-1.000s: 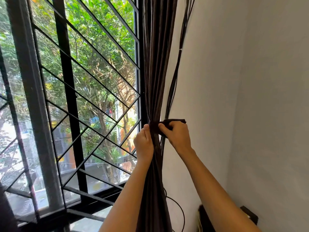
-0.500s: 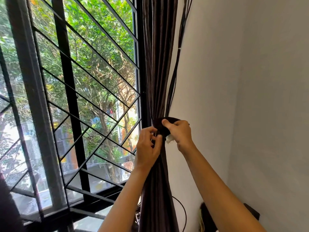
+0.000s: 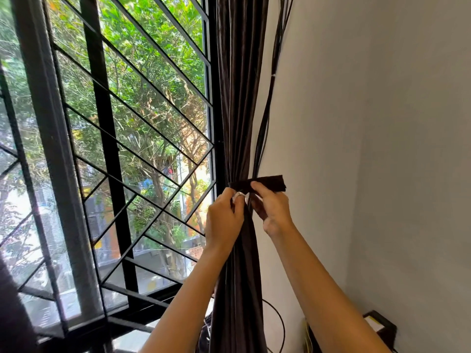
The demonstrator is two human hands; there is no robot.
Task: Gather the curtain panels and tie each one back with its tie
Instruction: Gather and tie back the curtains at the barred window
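Observation:
A dark brown curtain panel (image 3: 239, 98) hangs gathered into a narrow bundle between the window and the wall. A dark tie strap (image 3: 270, 182) wraps the bundle at mid height, its free end sticking out to the right against the wall. My left hand (image 3: 224, 217) pinches a small white piece of the tie at the front of the bundle. My right hand (image 3: 274, 207) pinches the strap just right of the curtain. Both hands meet at the tie.
A window with a black diagonal metal grille (image 3: 132, 138) fills the left side. Black cables (image 3: 265, 128) run down the grey wall (image 3: 356, 149) beside the curtain. A dark box (image 3: 379, 327) sits low at the right corner.
The strap's free end now sticks out flat to the right instead of being bunched over the bundle. My left hand has shifted up to pinch the white piece.

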